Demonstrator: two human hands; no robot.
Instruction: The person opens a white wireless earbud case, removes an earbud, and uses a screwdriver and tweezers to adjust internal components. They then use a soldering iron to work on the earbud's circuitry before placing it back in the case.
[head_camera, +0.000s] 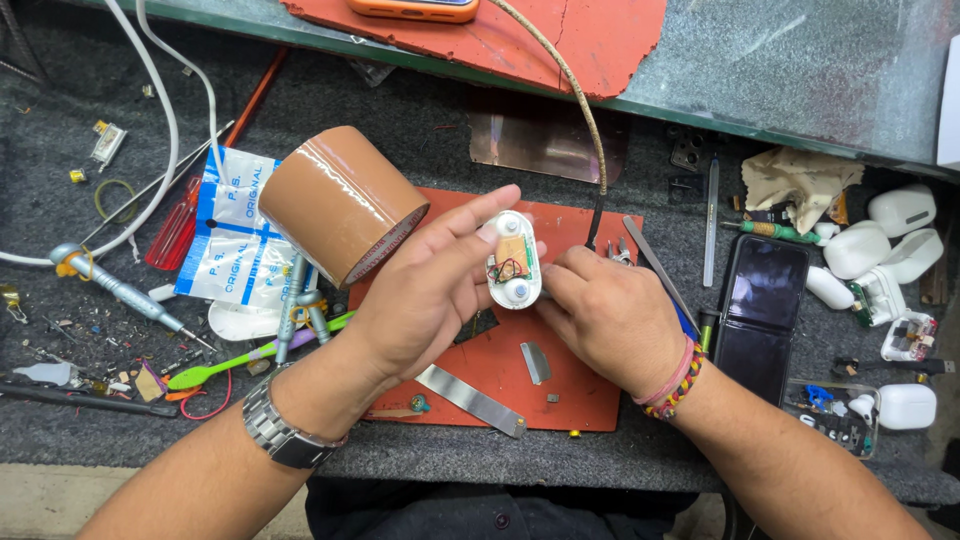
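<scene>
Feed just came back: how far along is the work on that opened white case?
Done: the white case half is open, board and wires bared. In hand: left hand holds it, right hand at its edge. Left: no cover on it; more white cases lie open at right.

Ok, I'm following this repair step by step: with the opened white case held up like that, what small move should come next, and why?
Probably bring the right hand fingertips onto the wires inside the opened white case. The left hand holds it open side up, with its small board and red and black wires exposed, and the right hand already touches its edge, holding no tool that I can see.
</scene>
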